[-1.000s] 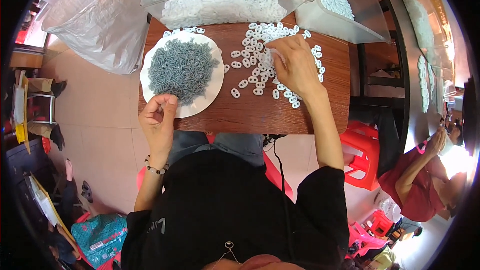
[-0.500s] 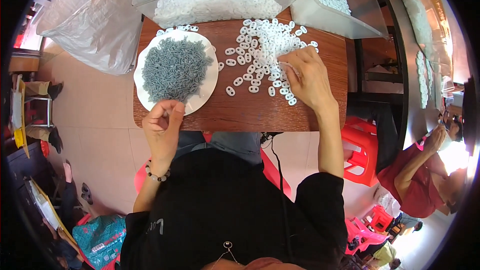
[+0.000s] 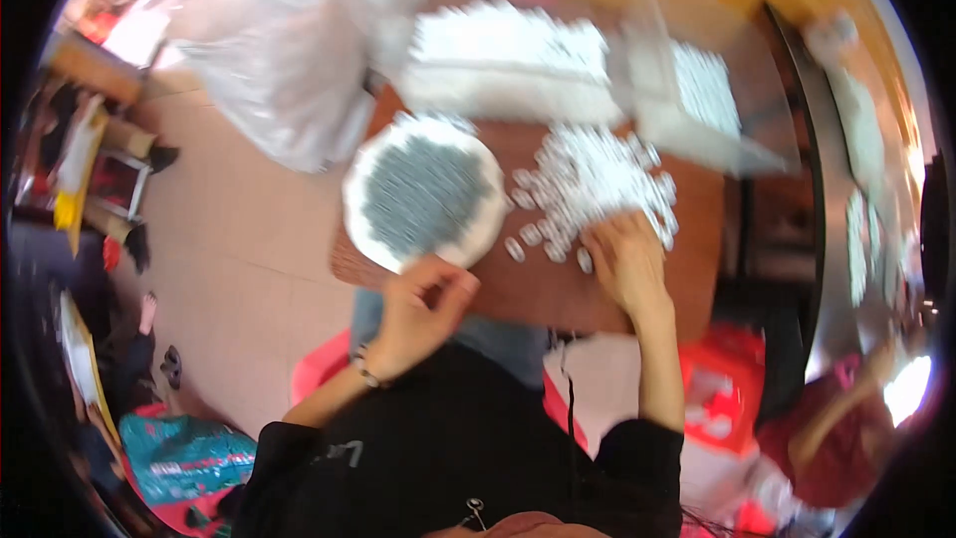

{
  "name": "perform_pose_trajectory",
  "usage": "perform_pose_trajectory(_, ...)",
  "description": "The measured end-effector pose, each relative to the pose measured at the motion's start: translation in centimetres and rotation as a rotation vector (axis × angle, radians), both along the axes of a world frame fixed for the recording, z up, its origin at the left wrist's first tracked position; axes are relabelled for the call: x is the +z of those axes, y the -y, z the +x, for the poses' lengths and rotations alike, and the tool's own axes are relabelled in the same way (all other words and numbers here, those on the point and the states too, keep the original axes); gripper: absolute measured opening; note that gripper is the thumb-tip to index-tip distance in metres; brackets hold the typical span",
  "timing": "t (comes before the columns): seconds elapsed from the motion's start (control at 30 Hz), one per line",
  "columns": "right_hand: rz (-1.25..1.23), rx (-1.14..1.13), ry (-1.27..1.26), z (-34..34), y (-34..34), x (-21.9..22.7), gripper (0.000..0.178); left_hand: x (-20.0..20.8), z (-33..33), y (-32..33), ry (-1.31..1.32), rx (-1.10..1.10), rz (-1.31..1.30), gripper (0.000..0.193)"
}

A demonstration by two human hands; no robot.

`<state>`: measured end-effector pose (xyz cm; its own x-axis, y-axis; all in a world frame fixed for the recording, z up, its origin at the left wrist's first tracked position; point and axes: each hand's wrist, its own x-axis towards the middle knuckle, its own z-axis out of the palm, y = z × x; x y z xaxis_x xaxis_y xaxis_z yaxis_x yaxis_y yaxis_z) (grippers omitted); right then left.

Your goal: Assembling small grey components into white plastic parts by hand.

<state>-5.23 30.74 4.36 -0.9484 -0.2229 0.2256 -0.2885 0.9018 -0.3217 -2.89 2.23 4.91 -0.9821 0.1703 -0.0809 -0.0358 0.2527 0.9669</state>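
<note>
A white scalloped plate (image 3: 491, 228) holds a heap of small grey-blue rod-like pieces (image 3: 423, 191). My left hand (image 3: 423, 309) is at the plate's near edge, its thumb and fingers drawn together in a pinch. Whatever may be between them is too small and blurred to make out. To the right, small white oval pieces with two holes (image 3: 597, 174) lie heaped and scattered on the brown table (image 3: 533, 299). Over the near side of that heap, my right hand (image 3: 632, 264) reaches down with bent fingers. Its fingertips are smeared by motion.
Behind the heap stand a clear bin (image 3: 508, 90) full of white pieces and a second clear bin (image 3: 687, 134) on the right. A large translucent bag (image 3: 274, 70) rests at the far left. A red stool (image 3: 722, 389) stands at the right, near a person in dark red (image 3: 836, 438).
The whole view has shifted and blurred, with the table now lower and further right. My right hand has come back to the near side of the white heap. My left hand stays by the plate.
</note>
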Motion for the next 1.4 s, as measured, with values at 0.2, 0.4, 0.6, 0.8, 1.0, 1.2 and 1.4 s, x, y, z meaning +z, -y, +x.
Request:
perform_pose_trajectory(0.2,-0.089,-0.022,-0.017,0.6,1.0,1.4,0.006,-0.6,0.2,0.0,-0.118,-0.006,0.092,0.007)
perform_pose_trajectory(0.4,-0.424,-0.065,-0.118,0.3,2.2,1.6,0.015,0.0,0.2,-0.4,-0.176,-0.003,0.132,0.009)
perform_pose_trajectory(0.6,-0.504,-0.033,0.030,1.1,3.3,1.7,0.013,-0.5,0.3,-0.8,-0.211,-0.101,0.204,0.010)
perform_pose_trajectory(0.8,-0.848,-0.093,0.176,2.4,5.3,2.4,0.008,-0.3,0.4,-0.8,-0.079,-0.157,0.239,0.013)
perform_pose_trajectory(1.0,-0.761,0.164,-0.008,3.0,8.0,3.8,0.010,-0.1,0.2,-2.6,0.539,-0.167,0.707,0.020)
perform_pose_trajectory(1.2,-0.658,0.167,-0.112,3.7,8.7,3.4,0.013,-1.2,0.8,-3.1,0.513,-0.127,0.802,0.019)
perform_pose_trajectory(1.4,-0.703,0.034,-0.042,4.3,9.1,3.5,0.013,-1.1,0.8,-3.3,0.443,-0.063,0.741,0.019)
